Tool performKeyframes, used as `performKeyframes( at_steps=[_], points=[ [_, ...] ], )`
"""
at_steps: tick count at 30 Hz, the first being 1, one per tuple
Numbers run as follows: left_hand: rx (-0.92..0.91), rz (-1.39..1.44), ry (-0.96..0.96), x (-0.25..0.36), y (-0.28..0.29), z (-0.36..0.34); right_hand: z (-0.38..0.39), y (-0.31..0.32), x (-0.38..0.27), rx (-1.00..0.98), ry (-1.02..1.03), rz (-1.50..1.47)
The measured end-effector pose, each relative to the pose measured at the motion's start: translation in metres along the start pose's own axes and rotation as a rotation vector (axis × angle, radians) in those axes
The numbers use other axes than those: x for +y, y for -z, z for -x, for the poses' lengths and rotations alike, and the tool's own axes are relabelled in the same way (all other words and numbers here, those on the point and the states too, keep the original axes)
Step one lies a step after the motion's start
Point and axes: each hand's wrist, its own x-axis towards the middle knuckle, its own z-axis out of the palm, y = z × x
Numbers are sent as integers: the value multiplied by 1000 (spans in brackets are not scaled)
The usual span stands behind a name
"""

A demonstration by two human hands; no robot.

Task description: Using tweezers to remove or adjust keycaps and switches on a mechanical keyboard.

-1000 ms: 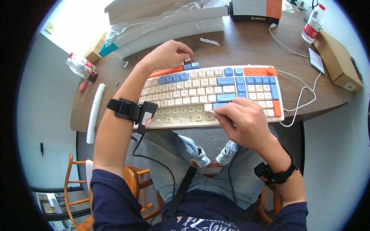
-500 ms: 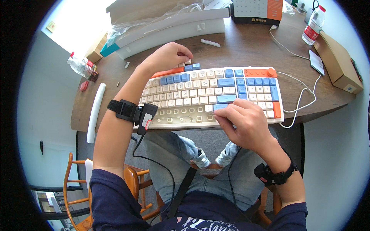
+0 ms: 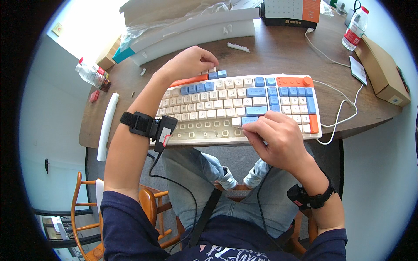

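A cream, blue and orange mechanical keyboard [image 3: 226,104] lies along the near table edge. Its nearest row is bare, showing switches on the plate [image 3: 204,134]. Above its far edge, my left hand [image 3: 191,61] bends over loose keycaps, thumb and fingers closed on a cream keycap [image 3: 211,69]. Loose blue keycaps [image 3: 217,74] and a long orange keycap [image 3: 190,81] lie just beside it. At the near right, my right hand [image 3: 275,138] is closed in a pinch by the bare row. Something small and thin shows at its fingertips; its kind cannot be made out.
Behind the keyboard stands a long white box [image 3: 196,39] with plastic wrap. A white foam strip [image 3: 108,127] lies at left, near bottles [image 3: 92,75]. To the right are a white cable [image 3: 342,124], a cardboard box [image 3: 383,71] and another bottle [image 3: 355,29]. A desk calendar [image 3: 291,13] stands behind.
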Motion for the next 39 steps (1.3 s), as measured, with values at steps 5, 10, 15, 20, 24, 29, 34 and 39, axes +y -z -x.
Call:
performKeyframes(
  at_steps=[5, 10, 15, 20, 24, 29, 34, 39],
  points=[
    [20, 31, -35, 0, -2, 0, 0, -4, 3, 62, 46, -4],
    [69, 19, -27, 8, 2, 8, 0, 0, 0, 19, 2, -14],
    [275, -12, -306, 43, 0, 48, -7, 14, -7, 144, -280, -247],
    [362, 42, -458, 70, -38, 96, -27, 40, -4, -26, -373, -168],
    [474, 88, -466, 63, -68, 116, -35, 33, -6, -219, -279, -44],
    [537, 62, -456, 63, -80, 121, -49, 32, -18, -307, -221, 74],
    [584, 58, -506, 58, -88, 121, -68, 28, -31, -432, -279, 137],
    [610, 51, -517, 59, -91, 118, -76, 26, -30, -496, -270, 230]
  ],
)
